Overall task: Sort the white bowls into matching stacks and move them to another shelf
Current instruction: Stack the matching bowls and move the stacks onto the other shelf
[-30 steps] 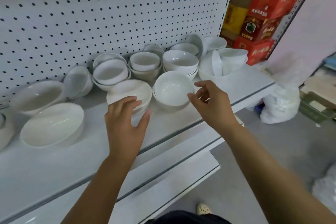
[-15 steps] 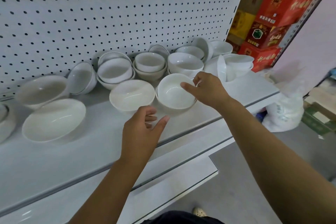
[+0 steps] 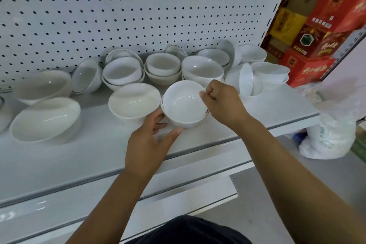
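The leftmost bowl [image 3: 3, 119] is cut off by the frame edge. At the centre of the frame, near the front edge of the shelf [image 3: 79, 160], is the white bowl [image 3: 184, 103]. It hides the fingertips of the left hand [image 3: 150, 140], which curls around its near left side, thumb on the wall. The right hand [image 3: 221, 103] pinches its right rim.
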